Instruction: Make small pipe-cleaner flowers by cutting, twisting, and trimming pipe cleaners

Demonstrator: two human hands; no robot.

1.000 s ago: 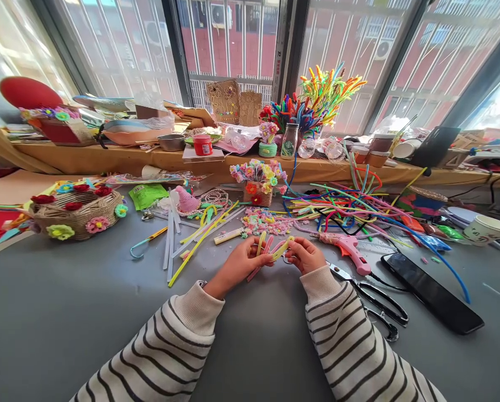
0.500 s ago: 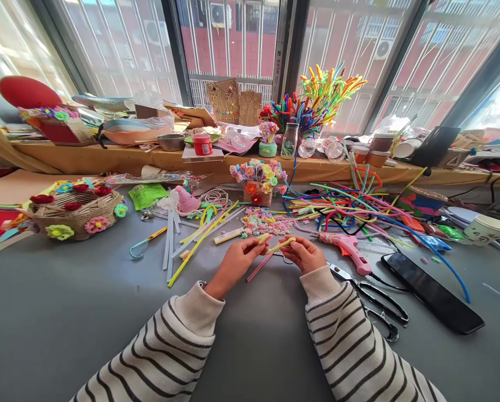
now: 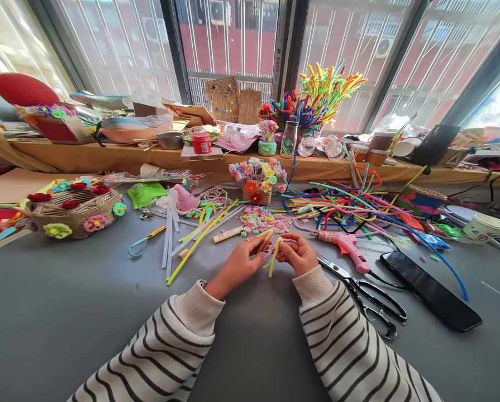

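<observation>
Close together over the near middle of the table, both my hands are closed. My right hand (image 3: 299, 255) pinches a pale yellow pipe cleaner (image 3: 272, 267), bent over at the fingertips with its ends hanging down. In my left hand (image 3: 242, 261), the fingers press on a thin pink pipe cleaner (image 3: 268, 256); its far part is hidden by the fingers. Just beyond the fingertips lies a pile of small pastel pieces (image 3: 260, 219). Black-handled scissors (image 3: 358, 290) lie beside my right wrist, blades pointing towards the hand.
A pink glue gun (image 3: 348, 248) and a black phone (image 3: 429, 290) lie at the right. Behind them spreads a heap of coloured pipe cleaners (image 3: 337, 206). Clear glue sticks (image 3: 168, 245) lie left of my hands; a flower-trimmed basket (image 3: 76, 215) stands further left.
The yellow pipe cleaner, held out between both hands before, now hangs bent from my right hand. My right hand has moved left, closer to my left hand.
</observation>
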